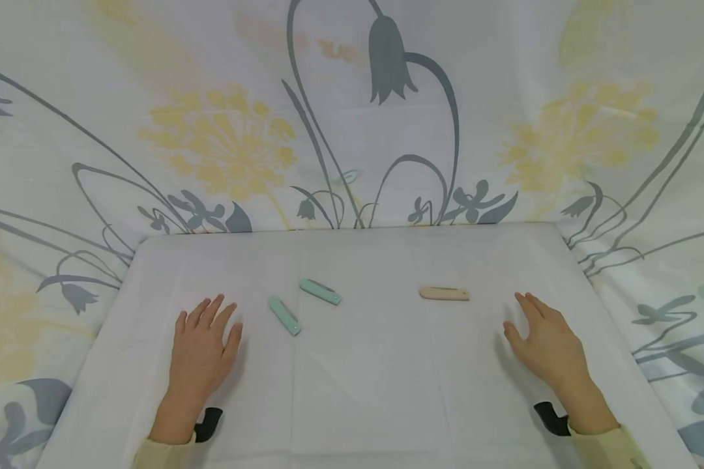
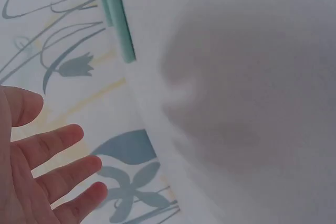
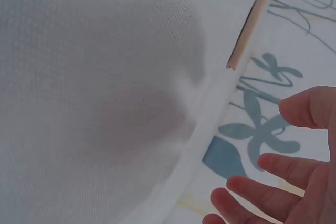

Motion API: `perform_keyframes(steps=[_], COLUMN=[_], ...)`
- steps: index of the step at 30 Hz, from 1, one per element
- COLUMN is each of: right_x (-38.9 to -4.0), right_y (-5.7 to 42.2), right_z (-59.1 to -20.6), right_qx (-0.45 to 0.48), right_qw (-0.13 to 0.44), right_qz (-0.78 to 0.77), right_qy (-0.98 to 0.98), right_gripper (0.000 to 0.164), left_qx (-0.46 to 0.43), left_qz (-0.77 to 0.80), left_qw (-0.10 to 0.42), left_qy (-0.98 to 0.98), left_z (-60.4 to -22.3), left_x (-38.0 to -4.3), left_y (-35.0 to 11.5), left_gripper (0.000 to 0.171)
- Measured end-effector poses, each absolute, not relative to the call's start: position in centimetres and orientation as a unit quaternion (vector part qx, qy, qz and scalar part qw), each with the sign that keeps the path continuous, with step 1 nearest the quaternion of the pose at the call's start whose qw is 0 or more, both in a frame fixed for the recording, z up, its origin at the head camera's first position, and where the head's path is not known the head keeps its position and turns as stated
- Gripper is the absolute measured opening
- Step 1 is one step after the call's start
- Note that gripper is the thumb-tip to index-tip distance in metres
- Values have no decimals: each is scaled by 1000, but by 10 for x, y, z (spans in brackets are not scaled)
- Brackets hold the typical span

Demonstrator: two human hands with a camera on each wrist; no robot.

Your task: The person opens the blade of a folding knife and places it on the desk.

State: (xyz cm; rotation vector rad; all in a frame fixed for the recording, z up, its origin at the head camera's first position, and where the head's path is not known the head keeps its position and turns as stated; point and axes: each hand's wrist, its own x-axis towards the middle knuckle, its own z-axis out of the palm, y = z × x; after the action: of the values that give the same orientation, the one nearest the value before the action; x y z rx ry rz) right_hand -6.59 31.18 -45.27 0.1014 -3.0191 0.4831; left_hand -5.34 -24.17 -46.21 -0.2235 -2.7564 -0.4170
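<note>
Two slim mint-green handles, which look like folded pocket knives, lie left of the table's middle: the nearer green knife (image 1: 284, 316) and the farther green knife (image 1: 320, 292). A beige folded knife (image 1: 444, 294) of the same shape lies to the right, roughly level with the table's far edge. My left hand (image 1: 202, 355), fingers spread and relaxed, hovers left of the green knives and touches neither. To the right of the beige knife is my right hand (image 1: 548, 342), its fingers loosely extended and holding nothing. The beige knife (image 3: 247, 31) also appears in the right wrist view.
A white cloth covers the table (image 1: 364, 391). Behind it and at both sides hangs a flower-patterned curtain (image 1: 340, 130). A black strap piece (image 1: 208, 425) shows at the left wrist, and a similar black piece (image 1: 551, 419) at the right.
</note>
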Motion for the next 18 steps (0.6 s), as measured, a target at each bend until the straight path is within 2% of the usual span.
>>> perform_keyframes(steps=[7,14,18], right_x=[-68,-70,-72], right_y=[304,297,292], right_z=[-455,-461,-462], right_qx=[22,9,10], right_qw=[47,52,61], right_qz=[197,222,232], right_qy=[-979,-974,-971], right_gripper=[52,46,44], left_qx=[-82,-50,-45], left_qz=[-227,-273,-306], left_qw=[173,100,84], left_qy=[-955,-956,-947], left_z=[-454,-457,-461], left_x=[-61,-69,-74], left_y=[-223,-204,-191], left_gripper=[32,33,30])
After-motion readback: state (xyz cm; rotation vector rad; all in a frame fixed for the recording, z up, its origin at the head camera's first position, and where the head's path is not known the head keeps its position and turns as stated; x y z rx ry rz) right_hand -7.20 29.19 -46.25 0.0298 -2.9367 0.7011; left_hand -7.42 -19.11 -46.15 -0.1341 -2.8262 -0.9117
